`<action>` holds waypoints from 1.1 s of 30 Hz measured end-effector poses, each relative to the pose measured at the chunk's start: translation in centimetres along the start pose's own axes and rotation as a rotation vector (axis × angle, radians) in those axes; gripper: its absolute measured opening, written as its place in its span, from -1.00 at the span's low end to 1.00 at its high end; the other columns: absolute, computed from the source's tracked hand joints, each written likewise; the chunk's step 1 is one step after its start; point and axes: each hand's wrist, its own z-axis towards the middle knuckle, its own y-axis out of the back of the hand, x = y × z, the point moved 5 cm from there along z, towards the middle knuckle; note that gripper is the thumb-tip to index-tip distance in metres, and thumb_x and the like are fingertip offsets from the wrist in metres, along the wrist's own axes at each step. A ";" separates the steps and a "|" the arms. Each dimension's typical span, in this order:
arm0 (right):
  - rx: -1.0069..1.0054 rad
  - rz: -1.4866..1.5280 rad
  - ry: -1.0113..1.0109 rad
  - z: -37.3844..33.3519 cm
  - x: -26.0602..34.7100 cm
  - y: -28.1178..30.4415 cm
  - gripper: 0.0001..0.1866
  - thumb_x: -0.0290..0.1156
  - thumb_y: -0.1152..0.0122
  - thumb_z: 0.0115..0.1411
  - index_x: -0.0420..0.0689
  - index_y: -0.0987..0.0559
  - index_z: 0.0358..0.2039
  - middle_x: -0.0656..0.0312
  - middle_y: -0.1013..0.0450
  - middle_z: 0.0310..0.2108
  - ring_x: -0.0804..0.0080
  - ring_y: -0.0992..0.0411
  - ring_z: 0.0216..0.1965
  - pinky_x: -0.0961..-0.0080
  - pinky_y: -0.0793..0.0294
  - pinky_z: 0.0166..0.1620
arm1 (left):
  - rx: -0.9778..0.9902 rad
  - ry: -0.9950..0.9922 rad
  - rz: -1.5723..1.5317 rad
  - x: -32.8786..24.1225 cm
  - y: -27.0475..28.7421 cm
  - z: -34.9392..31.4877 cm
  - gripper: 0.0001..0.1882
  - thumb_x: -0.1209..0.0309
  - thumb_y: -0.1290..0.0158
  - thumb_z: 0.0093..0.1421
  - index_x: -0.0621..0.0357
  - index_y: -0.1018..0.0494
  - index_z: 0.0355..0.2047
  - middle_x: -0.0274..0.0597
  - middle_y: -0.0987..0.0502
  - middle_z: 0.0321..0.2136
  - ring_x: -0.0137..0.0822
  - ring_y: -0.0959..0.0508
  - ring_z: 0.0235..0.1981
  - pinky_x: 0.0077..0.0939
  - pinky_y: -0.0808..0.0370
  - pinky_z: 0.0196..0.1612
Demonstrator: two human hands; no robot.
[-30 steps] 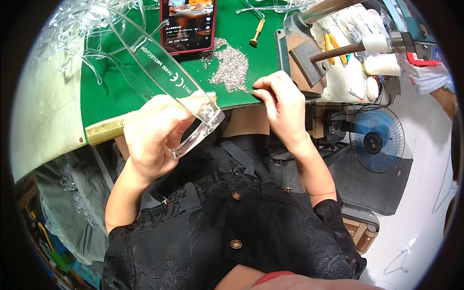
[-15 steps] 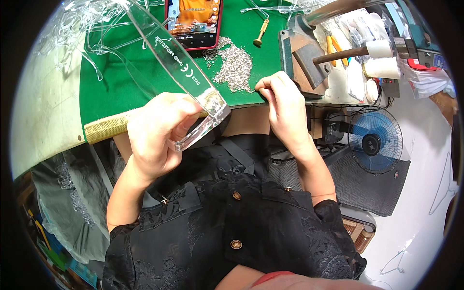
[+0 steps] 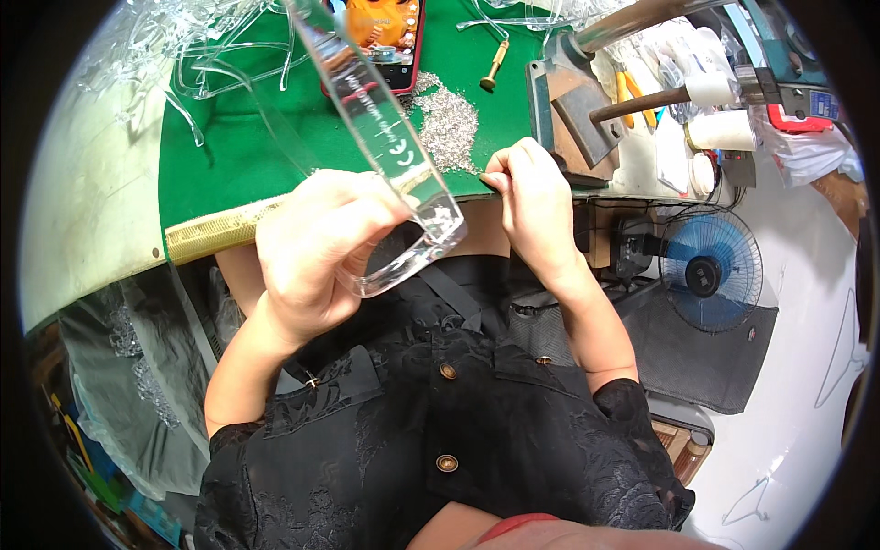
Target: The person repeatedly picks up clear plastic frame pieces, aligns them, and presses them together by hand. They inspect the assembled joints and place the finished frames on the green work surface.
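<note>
My left hand [image 3: 316,243] grips a clear plastic eyewear part [image 3: 390,156], a long transparent piece with a thicker bent end near my chest. It is tilted up over the green mat [image 3: 229,156]. My right hand [image 3: 532,197] pinches a tiny metal piece at the mat's near edge, right beside a pile of small silvery metal bits [image 3: 445,119]. The two hands are a short distance apart.
A phone [image 3: 385,37] with a lit screen lies at the mat's far side. Clear plastic parts [image 3: 174,46] are heaped at the far left. A small brass-tipped tool [image 3: 493,66], a metal press [image 3: 577,101], hammers and white cups [image 3: 720,128] stand right. A blue fan [image 3: 710,275] sits below.
My left hand has lifted the clear part higher and toward my chest. My right hand stays at the mat's edge by the metal bits, fingers pinched.
</note>
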 end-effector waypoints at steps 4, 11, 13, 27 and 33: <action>-0.043 0.180 -0.010 0.0 -0.5 1.0 -0.92 -0.61 -0.15 0.06 -0.21 -0.42 -0.46 0.11 -0.31 -0.48 0.20 -0.34 -0.45 0.40 -0.35 -0.34 | 0.012 0.060 -0.107 -0.5 -1.1 0.7 -0.70 0.67 -0.14 -0.09 0.25 -0.50 -0.27 -0.14 -0.58 -0.44 -0.18 -0.58 -0.48 -0.40 -0.50 -0.40; -0.189 0.596 0.321 2.7 3.0 10.4 -0.89 -0.51 -0.08 0.13 -0.19 -0.41 -0.52 0.24 -0.34 -0.49 0.40 -0.29 -0.43 0.56 -0.30 -0.30 | 0.250 0.147 -0.273 -0.8 -5.1 3.1 -0.69 0.71 -0.05 -0.12 0.25 -0.55 -0.30 -0.11 -0.61 -0.40 -0.18 -0.61 -0.38 -0.43 -0.49 -0.29; -0.217 0.530 0.353 2.6 4.0 11.4 -0.83 -0.41 -0.21 0.10 -0.17 -0.44 -0.54 0.21 -0.37 -0.48 0.35 -0.34 -0.44 0.52 -0.34 -0.34 | 0.306 0.203 -0.313 -0.8 -5.9 3.4 -0.69 0.73 -0.04 -0.12 0.25 -0.55 -0.32 -0.11 -0.61 -0.41 -0.17 -0.62 -0.37 -0.41 -0.51 -0.27; -0.120 0.378 0.398 3.6 3.6 12.1 -0.82 -0.39 -0.36 -0.11 -0.16 -0.53 -0.54 0.25 -0.39 -0.51 0.41 -0.38 -0.48 0.57 -0.33 -0.44 | 0.371 0.313 -0.382 0.8 -6.9 3.7 -0.73 0.74 -0.07 -0.04 0.27 -0.54 -0.29 -0.10 -0.60 -0.47 -0.23 -0.64 -0.44 -0.51 -0.53 -0.37; -0.138 0.389 0.402 3.7 3.5 12.0 -0.82 -0.39 -0.36 -0.07 -0.17 -0.52 -0.53 0.23 -0.38 -0.51 0.42 -0.37 -0.48 0.58 -0.33 -0.44 | 0.354 0.295 -0.360 0.7 -6.7 3.8 -0.75 0.72 -0.09 -0.03 0.27 -0.54 -0.30 -0.10 -0.59 -0.48 -0.22 -0.63 -0.45 -0.51 -0.52 -0.39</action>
